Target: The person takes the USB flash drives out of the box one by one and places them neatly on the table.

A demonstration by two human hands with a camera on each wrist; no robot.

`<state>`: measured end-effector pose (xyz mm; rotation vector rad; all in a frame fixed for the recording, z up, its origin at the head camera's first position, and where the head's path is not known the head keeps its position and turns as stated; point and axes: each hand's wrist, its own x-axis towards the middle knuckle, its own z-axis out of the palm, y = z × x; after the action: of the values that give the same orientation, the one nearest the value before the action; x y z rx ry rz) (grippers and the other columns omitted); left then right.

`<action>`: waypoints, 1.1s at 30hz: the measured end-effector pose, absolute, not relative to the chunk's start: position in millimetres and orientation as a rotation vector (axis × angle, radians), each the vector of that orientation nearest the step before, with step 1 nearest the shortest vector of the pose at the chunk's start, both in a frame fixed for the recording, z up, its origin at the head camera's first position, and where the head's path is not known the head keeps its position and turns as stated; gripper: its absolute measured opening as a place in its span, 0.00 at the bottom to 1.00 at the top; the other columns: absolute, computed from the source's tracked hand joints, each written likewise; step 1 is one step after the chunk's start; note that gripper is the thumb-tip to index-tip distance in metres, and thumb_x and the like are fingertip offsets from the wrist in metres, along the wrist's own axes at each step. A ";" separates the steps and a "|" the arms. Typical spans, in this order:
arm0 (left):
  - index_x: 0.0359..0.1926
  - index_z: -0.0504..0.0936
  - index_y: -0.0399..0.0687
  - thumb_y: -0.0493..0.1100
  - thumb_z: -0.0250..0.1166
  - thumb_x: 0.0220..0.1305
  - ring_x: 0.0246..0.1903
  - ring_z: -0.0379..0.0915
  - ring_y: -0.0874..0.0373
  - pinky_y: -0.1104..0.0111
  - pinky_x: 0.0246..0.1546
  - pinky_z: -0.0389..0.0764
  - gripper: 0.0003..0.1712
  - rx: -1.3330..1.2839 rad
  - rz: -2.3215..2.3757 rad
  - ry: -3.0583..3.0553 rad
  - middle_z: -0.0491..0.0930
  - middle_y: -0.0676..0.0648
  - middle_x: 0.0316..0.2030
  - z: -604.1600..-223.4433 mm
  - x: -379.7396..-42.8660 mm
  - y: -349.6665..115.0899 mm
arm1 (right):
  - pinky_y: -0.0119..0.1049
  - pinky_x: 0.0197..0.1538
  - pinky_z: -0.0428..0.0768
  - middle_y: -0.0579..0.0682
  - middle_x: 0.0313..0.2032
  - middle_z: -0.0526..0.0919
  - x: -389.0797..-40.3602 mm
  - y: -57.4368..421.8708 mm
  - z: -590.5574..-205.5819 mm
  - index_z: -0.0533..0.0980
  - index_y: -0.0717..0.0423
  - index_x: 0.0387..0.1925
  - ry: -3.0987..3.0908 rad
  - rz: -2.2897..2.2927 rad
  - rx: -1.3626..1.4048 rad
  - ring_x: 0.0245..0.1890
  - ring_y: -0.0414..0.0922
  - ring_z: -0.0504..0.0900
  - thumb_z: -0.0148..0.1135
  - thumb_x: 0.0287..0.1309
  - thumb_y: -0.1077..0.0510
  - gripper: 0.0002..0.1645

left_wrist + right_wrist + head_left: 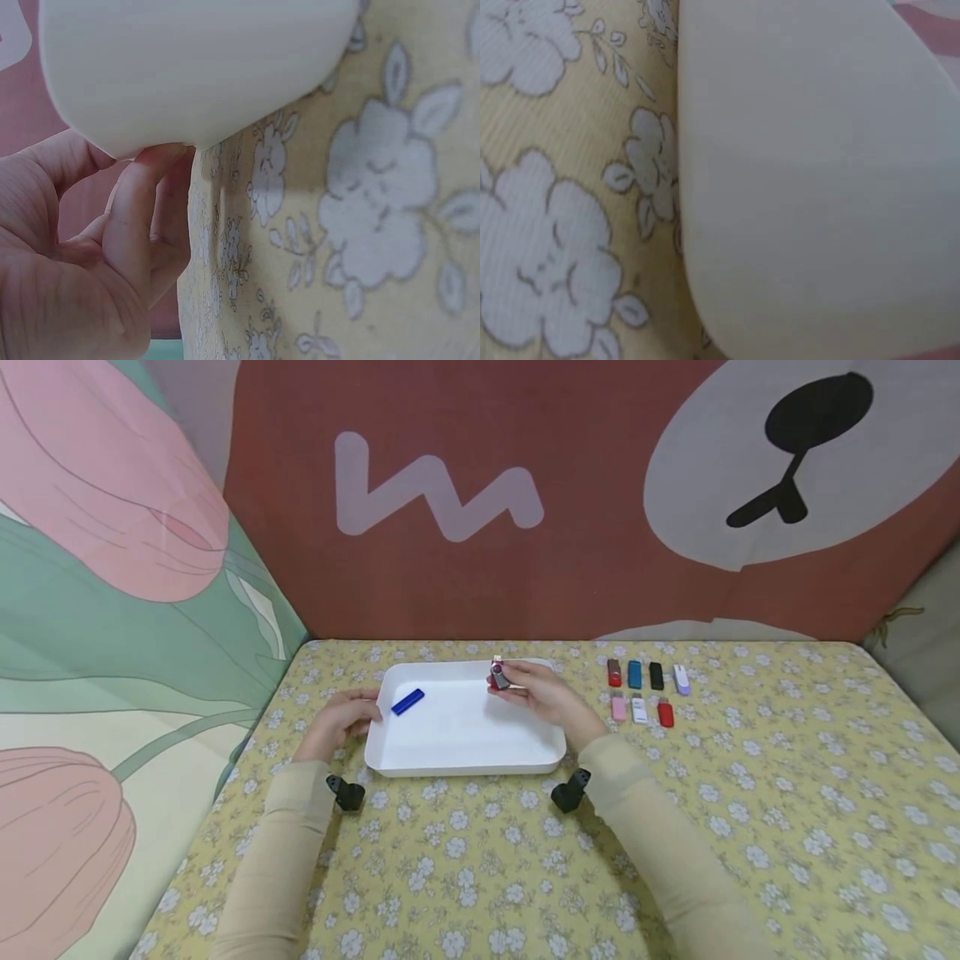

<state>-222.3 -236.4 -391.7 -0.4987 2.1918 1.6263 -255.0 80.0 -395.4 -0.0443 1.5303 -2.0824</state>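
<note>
My right hand point(546, 692) pinches a small swivel USB stick point(498, 674), grey and dark red with a metal plug end, above the right part of a white rectangular tray point(465, 739). A dark blue USB stick point(408, 702) lies in the tray near its left end. At that end my left hand point(341, 720) grips the tray's edge. In the left wrist view, the thumb and fingers of the left hand point(90, 247) pinch the tray's corner point(195, 82). Only the tray's outer wall point(817, 187) and the cloth show in the right wrist view; the right hand is hidden there.
Right of the tray, several USB sticks lie in two rows, among them a teal one point(634, 675), a black one point(656, 676), a pink one point(618, 707) and a red one point(666, 712). A yellow floral cloth point(465, 868) covers the table. A printed fabric wall point(450, 585) stands behind.
</note>
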 end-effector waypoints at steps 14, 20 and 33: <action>0.69 0.63 0.40 0.29 0.58 0.58 0.14 0.63 0.70 0.78 0.21 0.72 0.36 -0.522 1.617 2.192 0.69 0.36 0.62 -391.7 -222.4 -235.1 | 0.23 0.47 0.80 0.65 0.68 0.58 -254.8 100.3 -396.8 0.46 0.62 0.74 1.444 -2.122 -0.035 0.38 0.36 0.84 0.44 0.70 0.63 0.35; 0.69 0.62 0.37 0.29 0.57 0.58 0.15 0.67 0.71 0.79 0.21 0.73 0.36 -0.460 1.623 2.207 0.72 0.38 0.57 -392.2 -221.4 -236.5 | 0.23 0.46 0.80 0.63 0.63 0.63 -253.9 114.3 -392.7 0.42 0.61 0.75 1.482 -2.097 -0.107 0.38 0.35 0.84 0.43 0.71 0.63 0.37; 0.69 0.63 0.38 0.29 0.57 0.58 0.15 0.67 0.71 0.78 0.21 0.72 0.35 -0.454 1.631 2.206 0.69 0.34 0.62 -393.6 -221.5 -237.1 | 0.24 0.55 0.77 0.59 0.75 0.33 -249.3 167.2 -393.6 0.30 0.59 0.74 1.571 -2.043 -0.110 0.41 0.30 0.82 0.46 0.71 0.59 0.45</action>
<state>-221.5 -237.1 -393.6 -0.4541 2.2061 1.6310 -249.3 167.2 -393.6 -0.1097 1.5709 -2.0435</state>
